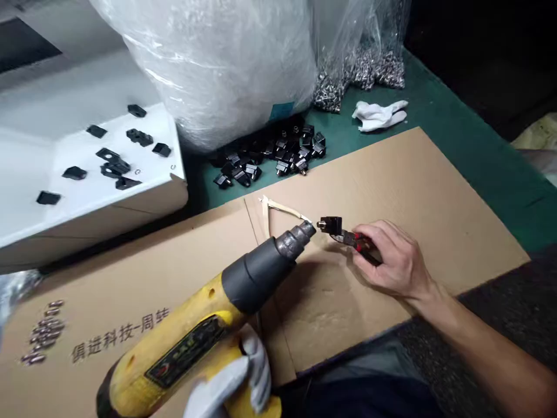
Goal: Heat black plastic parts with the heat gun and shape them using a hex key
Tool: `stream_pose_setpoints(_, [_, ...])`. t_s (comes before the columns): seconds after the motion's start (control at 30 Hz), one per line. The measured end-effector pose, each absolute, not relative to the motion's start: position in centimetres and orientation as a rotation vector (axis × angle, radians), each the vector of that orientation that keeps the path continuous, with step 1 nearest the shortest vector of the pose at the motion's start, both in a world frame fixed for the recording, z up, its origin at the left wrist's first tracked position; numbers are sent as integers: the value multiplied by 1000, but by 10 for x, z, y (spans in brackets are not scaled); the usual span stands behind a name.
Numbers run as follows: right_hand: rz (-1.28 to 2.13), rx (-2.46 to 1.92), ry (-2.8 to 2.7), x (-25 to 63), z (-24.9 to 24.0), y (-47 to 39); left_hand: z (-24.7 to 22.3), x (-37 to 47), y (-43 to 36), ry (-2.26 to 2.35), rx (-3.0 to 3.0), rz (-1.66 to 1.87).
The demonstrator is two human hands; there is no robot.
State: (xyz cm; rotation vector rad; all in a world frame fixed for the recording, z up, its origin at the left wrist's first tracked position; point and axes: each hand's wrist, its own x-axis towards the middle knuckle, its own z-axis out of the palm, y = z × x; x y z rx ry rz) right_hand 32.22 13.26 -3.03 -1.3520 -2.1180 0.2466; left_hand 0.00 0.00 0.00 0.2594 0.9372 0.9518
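My left hand, in a white glove, is wrapped round the handle of a yellow heat gun. The gun's metal nozzle points up and to the right. Just past its tip is a small black plastic part with a metal pin facing the nozzle. Bare, my right hand is closed on red-and-black pliers, whose jaws are at the underside of the black part. Behind the nozzle lies a tool with cream-coloured handles, partly hidden by the gun.
Cardboard covers the green table. Several black parts lie in a pile behind it, near a white glove. A white box holds more black pieces. Small metal pieces sit at left. Plastic bags stand at the back.
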Motion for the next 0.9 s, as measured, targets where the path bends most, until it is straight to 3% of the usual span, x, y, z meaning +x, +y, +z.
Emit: stream_pose_setpoints(0.9, [289,-1313,-2110,324,-31,132,1,1,4,952,349,918])
